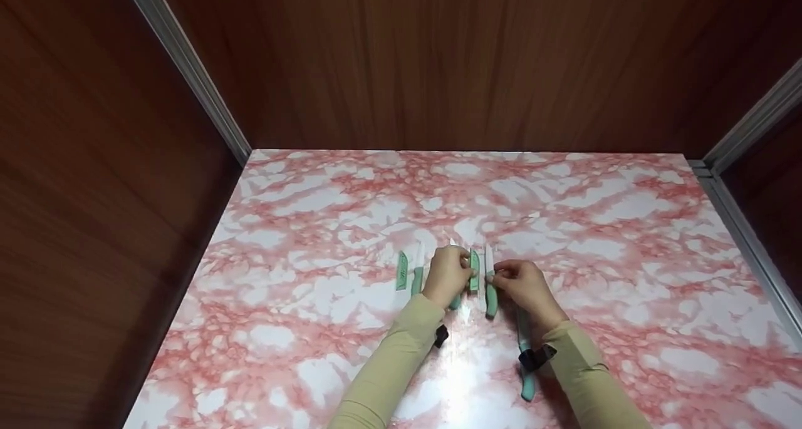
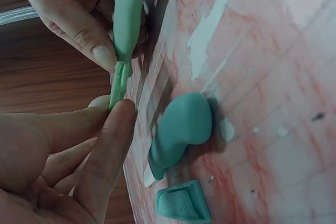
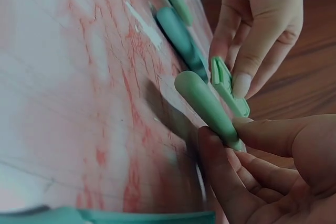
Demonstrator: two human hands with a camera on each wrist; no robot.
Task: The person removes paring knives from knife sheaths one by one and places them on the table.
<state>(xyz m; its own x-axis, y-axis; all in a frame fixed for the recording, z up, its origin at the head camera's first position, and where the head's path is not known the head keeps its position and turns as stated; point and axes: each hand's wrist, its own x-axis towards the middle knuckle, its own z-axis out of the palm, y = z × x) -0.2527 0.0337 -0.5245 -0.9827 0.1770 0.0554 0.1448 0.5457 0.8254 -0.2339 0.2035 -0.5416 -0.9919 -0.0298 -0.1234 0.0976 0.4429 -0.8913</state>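
My left hand (image 1: 447,276) pinches a light-green blade cover (image 1: 474,270) between thumb and fingertips. Just to its right, my right hand (image 1: 527,287) pinches a knife with a light-green handle (image 1: 491,299), its pale blade pointing to the back of the table. In the right wrist view the cover (image 3: 229,88) is close beside the knife handle (image 3: 203,103), its slotted edge showing. The knife's blade is mostly hidden by fingers in both wrist views. Under my left hand lies a knife with a teal handle (image 2: 184,129), partly covered in the head view.
A green blade cover (image 1: 402,270) and a green-handled knife (image 1: 416,281) lie left of my left hand. Another teal knife (image 1: 526,385) lies beneath my right wrist. In the left wrist view a teal cover (image 2: 184,203) sits by the teal handle. Wooden panels (image 1: 426,66) border the marbled table (image 1: 326,228).
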